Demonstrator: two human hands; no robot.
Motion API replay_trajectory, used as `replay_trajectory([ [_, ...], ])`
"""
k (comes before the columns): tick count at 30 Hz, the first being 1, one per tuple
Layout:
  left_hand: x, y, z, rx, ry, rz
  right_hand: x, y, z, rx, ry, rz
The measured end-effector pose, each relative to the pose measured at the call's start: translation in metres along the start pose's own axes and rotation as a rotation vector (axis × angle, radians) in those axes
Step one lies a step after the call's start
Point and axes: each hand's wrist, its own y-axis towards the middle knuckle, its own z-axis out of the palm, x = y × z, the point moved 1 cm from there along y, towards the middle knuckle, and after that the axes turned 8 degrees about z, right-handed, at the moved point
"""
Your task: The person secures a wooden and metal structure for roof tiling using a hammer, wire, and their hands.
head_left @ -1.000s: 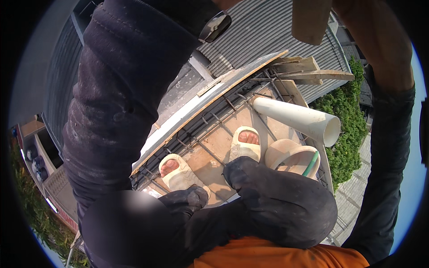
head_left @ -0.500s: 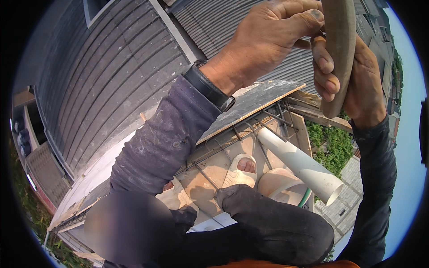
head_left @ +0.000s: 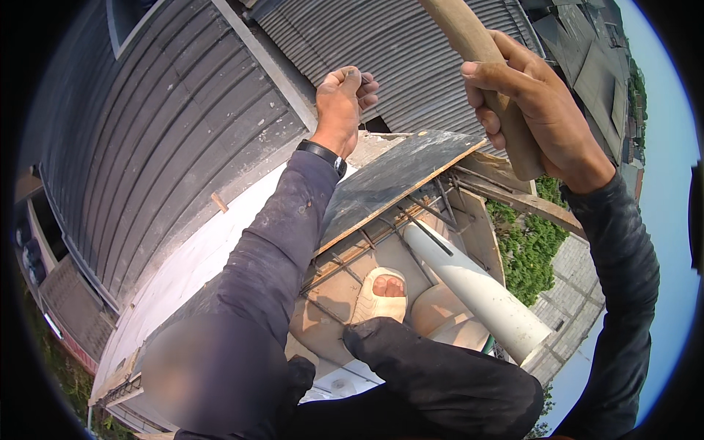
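My right hand (head_left: 546, 110) is wrapped round a thick wooden handle (head_left: 469, 37), raised at the upper right. The handle's upper end runs out of view, so what it carries, if anything, is hidden. Stretched forward, my left hand (head_left: 339, 106) is closed in a pinch above the far edge of a dark-faced board (head_left: 411, 169). A small dark bit shows at its fingertips, too small to name. A black band (head_left: 323, 155) circles the left wrist. Below the board, steel rebar (head_left: 345, 270) crosses a plywood trough, and my sandaled foot (head_left: 383, 292) stands among the bars.
A white plastic pipe (head_left: 484, 293) leans slantwise beside the foot, partly over a round tub (head_left: 436, 312). A grey ribbed roof (head_left: 169, 125) fills the left, a corrugated roof (head_left: 389, 59) the far side. Green plants (head_left: 532, 253) lie far below, right. A blurred patch hides the lower left.
My hands have moved apart: the left has gone forward and left, away from the handle. My right hand still grips the handle, which now tilts to the upper left.
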Motion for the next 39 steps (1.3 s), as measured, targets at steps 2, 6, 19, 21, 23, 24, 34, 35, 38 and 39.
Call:
replay_trajectory([
  [2, 0.055, 0.006, -0.032, -0.023, 0.285, -0.064, -0.008, -0.001, -0.018, 0.030, -0.050, 0.023],
  [6, 0.117, 0.000, -0.060, 0.171, 0.521, -0.195, -0.024, -0.011, -0.050, 0.072, -0.284, 0.208],
  [19, 0.181, -0.002, -0.080, 0.220, 0.598, -0.255, -0.086, 0.030, -0.023, 0.439, -0.843, 0.099],
  [21, 0.183, -0.003, -0.077, 0.238, 0.628, -0.236, -0.096, 0.037, -0.015, 0.459, -0.909, 0.069],
  [23, 0.184, -0.001, -0.081, 0.251, 0.694, -0.213, -0.099, 0.044, -0.011, 0.495, -0.926, 0.108],
  [24, 0.186, -0.001, -0.086, 0.249, 0.696, -0.231, -0.099, 0.048, -0.007, 0.517, -0.935, 0.124],
  [34, 0.193, 0.000, -0.095, 0.265, 0.718, -0.173, -0.121, 0.062, 0.007, 0.543, -0.997, 0.132],
  [35, 0.192, -0.001, -0.096, 0.271, 0.724, -0.167, -0.116, 0.061, 0.009, 0.552, -1.011, 0.147],
  [38, 0.188, 0.002, -0.098, 0.307, 0.792, -0.159, -0.116, 0.062, 0.011, 0.562, -0.986, 0.160],
  [39, 0.188, 0.001, -0.098, 0.296, 0.785, -0.166, -0.117, 0.062, 0.011, 0.561, -0.967, 0.159],
])
